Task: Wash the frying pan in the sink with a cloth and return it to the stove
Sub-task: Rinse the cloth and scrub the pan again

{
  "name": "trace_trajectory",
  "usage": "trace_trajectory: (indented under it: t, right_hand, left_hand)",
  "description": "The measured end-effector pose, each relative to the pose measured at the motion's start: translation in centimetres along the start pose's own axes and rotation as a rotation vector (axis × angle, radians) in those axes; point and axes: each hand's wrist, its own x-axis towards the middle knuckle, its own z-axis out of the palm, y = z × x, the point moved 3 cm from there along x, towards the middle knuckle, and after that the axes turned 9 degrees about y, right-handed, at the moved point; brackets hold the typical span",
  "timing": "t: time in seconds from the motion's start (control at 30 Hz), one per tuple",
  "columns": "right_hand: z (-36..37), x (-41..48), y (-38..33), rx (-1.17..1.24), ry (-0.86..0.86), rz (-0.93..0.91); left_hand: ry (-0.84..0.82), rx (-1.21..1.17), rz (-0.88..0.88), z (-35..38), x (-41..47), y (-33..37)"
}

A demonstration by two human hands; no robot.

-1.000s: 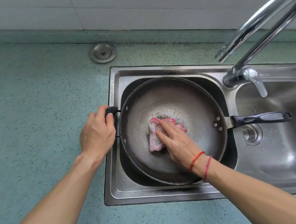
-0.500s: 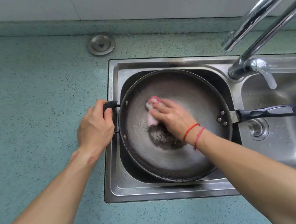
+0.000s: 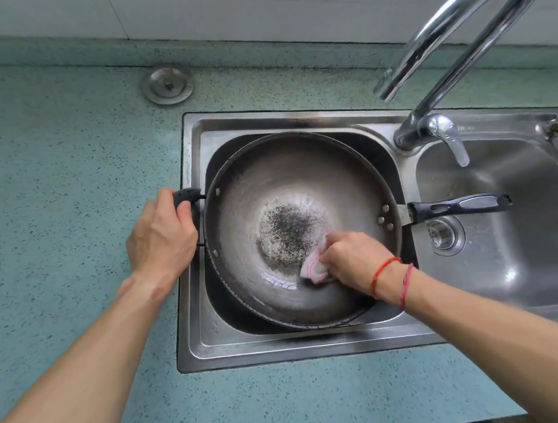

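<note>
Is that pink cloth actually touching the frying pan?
Touching. The head view shows the right hand holding the cloth against the frying pan inner wall, beside the dark patch, with no gap.

A single wide-angle camera worn on the person's head gives the only view, so no second view shares the scene. It looks forward and steeply down from close above the sink (image 3: 318, 339), which puts the frying pan (image 3: 267, 178) near the middle of the frame. Both forearms run in from the bottom corners, the speckled bench (image 3: 42, 167) fills the left and near sides, the wall (image 3: 249, 7) closes the top edge, and the faucet (image 3: 407, 134) looms large at upper right.
</note>
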Motion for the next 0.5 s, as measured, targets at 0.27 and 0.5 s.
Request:
trace_trajectory:
  t: [0.27, 0.5]
  right_hand:
    - [1.0, 2.6, -6.2, 0.144, 0.176, -0.224]
    - [-1.2, 9.6, -3.7, 0.137, 0.276, -0.080]
  left_hand:
    - [0.010, -0.004, 0.020, 0.2, 0.1, -0.1]
    - [0.027, -0.019, 0.044, 0.3, 0.2, -0.4]
